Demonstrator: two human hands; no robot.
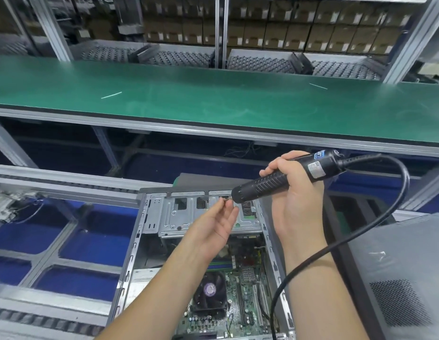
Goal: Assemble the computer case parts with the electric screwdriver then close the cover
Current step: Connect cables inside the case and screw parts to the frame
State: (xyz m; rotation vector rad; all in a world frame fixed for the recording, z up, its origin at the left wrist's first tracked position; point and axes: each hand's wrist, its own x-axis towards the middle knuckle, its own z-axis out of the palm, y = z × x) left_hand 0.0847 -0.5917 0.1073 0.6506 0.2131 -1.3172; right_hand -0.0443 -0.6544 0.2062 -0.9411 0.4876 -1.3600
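We see the open case [203, 266] lying low in the middle. Above its drive cage, the left hand [217, 223] pinches something small — likely a screw, too tiny to tell — at the tip of the screwdriver [279, 181], which the right hand [295, 192] grips. The cover [404, 278] lies at right.

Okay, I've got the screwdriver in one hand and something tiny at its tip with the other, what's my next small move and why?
Probably seat that small piece, likely a screw though too small to be sure, on the bit. The right hand grips the electric screwdriver in the air above the open computer case, and the left hand pinches at its tip, which is not yet down at the drive cage.
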